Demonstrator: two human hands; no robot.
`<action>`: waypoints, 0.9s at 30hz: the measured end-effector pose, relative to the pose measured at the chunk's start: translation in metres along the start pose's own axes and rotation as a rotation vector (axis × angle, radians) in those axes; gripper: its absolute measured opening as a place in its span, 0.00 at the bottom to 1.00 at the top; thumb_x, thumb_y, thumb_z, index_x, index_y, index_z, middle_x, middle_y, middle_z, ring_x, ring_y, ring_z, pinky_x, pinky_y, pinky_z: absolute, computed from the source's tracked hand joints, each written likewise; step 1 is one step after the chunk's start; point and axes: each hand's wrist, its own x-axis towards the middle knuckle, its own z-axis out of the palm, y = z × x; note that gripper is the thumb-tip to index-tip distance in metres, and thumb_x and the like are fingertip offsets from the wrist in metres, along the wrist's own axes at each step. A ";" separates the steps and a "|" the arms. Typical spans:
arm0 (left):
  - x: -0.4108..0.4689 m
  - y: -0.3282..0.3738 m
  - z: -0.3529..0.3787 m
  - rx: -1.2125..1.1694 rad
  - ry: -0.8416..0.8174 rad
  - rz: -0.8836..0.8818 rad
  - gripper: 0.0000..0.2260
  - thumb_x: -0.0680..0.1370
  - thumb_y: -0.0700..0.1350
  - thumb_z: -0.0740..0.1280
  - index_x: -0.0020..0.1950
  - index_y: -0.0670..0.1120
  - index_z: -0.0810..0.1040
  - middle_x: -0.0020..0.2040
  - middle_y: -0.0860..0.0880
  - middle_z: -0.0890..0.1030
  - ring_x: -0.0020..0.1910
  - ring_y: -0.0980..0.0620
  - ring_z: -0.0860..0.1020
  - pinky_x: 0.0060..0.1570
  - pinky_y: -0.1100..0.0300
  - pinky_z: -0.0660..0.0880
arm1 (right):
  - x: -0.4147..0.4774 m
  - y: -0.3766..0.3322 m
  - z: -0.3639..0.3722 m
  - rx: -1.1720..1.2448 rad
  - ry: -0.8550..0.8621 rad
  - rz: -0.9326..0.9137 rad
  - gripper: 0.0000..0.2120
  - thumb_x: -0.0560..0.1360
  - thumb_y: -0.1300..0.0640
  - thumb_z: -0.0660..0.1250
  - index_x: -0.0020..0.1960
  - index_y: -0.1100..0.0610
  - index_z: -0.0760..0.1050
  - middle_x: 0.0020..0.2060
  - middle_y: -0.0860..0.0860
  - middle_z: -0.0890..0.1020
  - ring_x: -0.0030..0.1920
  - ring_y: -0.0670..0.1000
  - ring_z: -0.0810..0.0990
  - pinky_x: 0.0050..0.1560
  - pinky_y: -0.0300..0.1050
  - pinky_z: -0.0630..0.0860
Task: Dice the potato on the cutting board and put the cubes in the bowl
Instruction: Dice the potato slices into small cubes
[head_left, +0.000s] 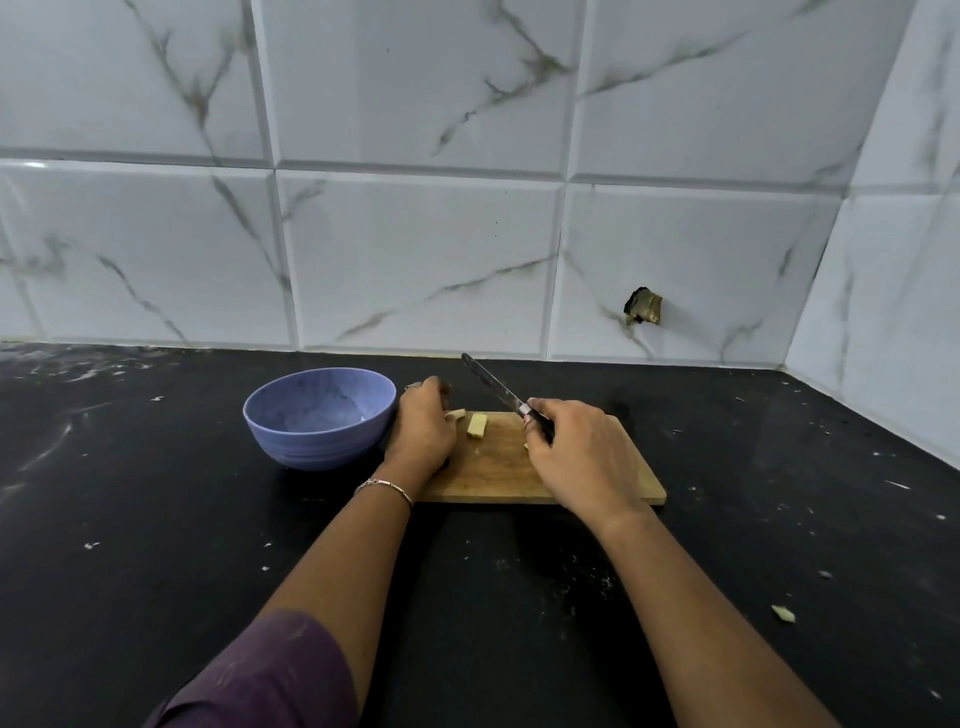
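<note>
On rectangular wooden board (488, 475), right hand (576, 452) is wrapping fingers round dark-handled steel knife (491, 387); left hand (423, 428) is curling fingers over pale potato stick (457, 413).

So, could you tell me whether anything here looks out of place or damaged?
Yes: a pale scrap lies on the counter, far right of the board, and a wall tile has a broken hole.

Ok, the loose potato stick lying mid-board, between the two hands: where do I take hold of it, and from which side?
Pinch the potato stick across its two long sides at mid-length, coming straight down from above. It lies flat on the cutting board, long axis running away from you, so the narrow width suits a pinch.
</note>
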 end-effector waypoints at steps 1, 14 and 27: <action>0.000 0.000 0.001 -0.003 0.012 0.009 0.15 0.76 0.35 0.66 0.63 0.42 0.76 0.58 0.43 0.78 0.58 0.46 0.76 0.60 0.53 0.74 | 0.000 0.000 0.000 -0.003 0.000 0.000 0.15 0.82 0.47 0.61 0.66 0.48 0.77 0.53 0.47 0.82 0.52 0.47 0.80 0.51 0.43 0.76; 0.000 0.010 -0.002 0.206 -0.340 0.133 0.23 0.79 0.44 0.62 0.74 0.53 0.67 0.70 0.51 0.73 0.72 0.43 0.61 0.69 0.47 0.60 | 0.000 0.002 -0.001 0.022 -0.009 0.024 0.14 0.82 0.48 0.61 0.65 0.49 0.78 0.53 0.48 0.83 0.53 0.49 0.80 0.51 0.45 0.76; 0.005 -0.001 -0.002 0.132 -0.295 0.200 0.24 0.77 0.47 0.69 0.72 0.47 0.70 0.62 0.49 0.78 0.65 0.46 0.72 0.69 0.53 0.65 | 0.001 0.001 0.001 0.020 -0.004 0.026 0.15 0.82 0.47 0.61 0.66 0.49 0.78 0.53 0.47 0.83 0.52 0.48 0.80 0.50 0.44 0.76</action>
